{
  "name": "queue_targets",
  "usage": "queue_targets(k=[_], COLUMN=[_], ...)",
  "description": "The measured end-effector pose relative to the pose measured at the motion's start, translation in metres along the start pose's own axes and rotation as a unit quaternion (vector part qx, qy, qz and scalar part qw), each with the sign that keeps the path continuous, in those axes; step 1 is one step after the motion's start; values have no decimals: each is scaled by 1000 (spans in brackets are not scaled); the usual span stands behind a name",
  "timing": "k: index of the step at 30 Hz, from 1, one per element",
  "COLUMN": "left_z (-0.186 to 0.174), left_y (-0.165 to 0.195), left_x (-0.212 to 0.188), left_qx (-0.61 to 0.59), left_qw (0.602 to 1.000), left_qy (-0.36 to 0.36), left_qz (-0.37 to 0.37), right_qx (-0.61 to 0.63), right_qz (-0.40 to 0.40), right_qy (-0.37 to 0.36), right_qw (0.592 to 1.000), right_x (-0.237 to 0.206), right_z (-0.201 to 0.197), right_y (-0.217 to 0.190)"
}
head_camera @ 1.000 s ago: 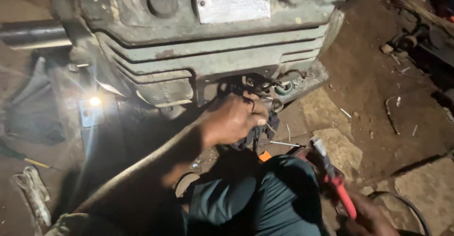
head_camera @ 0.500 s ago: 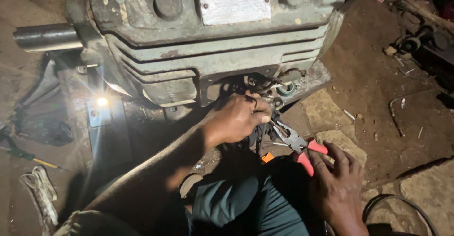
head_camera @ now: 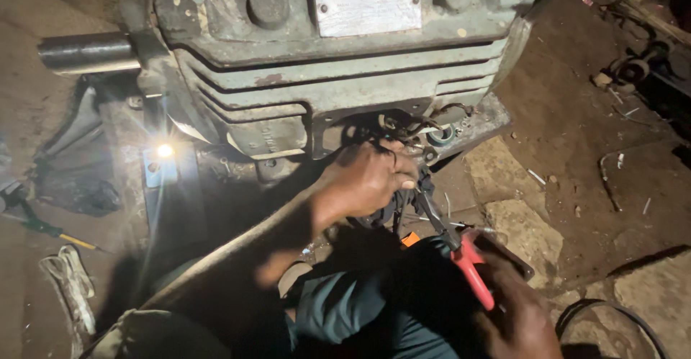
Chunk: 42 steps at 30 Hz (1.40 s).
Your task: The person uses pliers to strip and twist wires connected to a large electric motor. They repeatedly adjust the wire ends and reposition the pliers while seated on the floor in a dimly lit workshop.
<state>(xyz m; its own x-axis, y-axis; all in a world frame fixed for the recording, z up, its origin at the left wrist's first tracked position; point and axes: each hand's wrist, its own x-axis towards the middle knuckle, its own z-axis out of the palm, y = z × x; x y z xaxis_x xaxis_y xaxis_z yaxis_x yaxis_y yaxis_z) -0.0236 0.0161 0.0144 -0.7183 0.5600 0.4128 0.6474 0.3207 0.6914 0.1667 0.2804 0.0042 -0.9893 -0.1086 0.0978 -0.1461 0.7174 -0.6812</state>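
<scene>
A large grey electric motor [head_camera: 338, 71] lies on the dirt floor, with its steel shaft [head_camera: 86, 51] sticking out to the left. My left hand [head_camera: 363, 180] is closed around a bundle of dark wires [head_camera: 403, 130] that comes out of the square opening in the motor's side. My right hand [head_camera: 515, 312], at the lower right, grips red-handled pliers [head_camera: 461, 247]. Their jaws point up toward the wires just below my left hand. My knee in teal trousers [head_camera: 360, 308] fills the bottom middle.
A small bright light [head_camera: 165, 150] shines on the floor left of the motor. A green-and-yellow screwdriver [head_camera: 50, 231] and a pale rag [head_camera: 68, 287] lie at the far left. Flat stones [head_camera: 515, 215], scattered nails and a black cable loop [head_camera: 619, 316] are to the right.
My right hand has brought the pliers in from the lower right, up toward the wires, then drawn back a little. My left hand has stayed on the wire bundle.
</scene>
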Motion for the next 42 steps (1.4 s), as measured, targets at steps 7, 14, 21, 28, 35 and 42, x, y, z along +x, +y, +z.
queue_targets(k=[7,14,21,28,35,42], left_z=[3,3,2,-26,-48,15], left_y=[-14,-17,-20,12,74,57], left_x=[-3,-11,-15,-20,-46,-44], left_qx=[10,-9,-41,39,107,-348], left_qw=[996,998,999,999,971,877], left_qy=[-62,-46,-22,8,33,44], left_qz=[-57,-50,-6,-15,-211,-328], right_qx=[528,617,727,778,730,707], right_qz=[362,285,88,79,127,121], right_qy=[-176,-258,-325,-269,-159,-194], right_qw=[748,687,598,562,653,670], right_x=[-12,-50,-56,-61,-23,-10], right_z=[0,32,63,56,85,96], right_y=[76,144,131,90,46,37])
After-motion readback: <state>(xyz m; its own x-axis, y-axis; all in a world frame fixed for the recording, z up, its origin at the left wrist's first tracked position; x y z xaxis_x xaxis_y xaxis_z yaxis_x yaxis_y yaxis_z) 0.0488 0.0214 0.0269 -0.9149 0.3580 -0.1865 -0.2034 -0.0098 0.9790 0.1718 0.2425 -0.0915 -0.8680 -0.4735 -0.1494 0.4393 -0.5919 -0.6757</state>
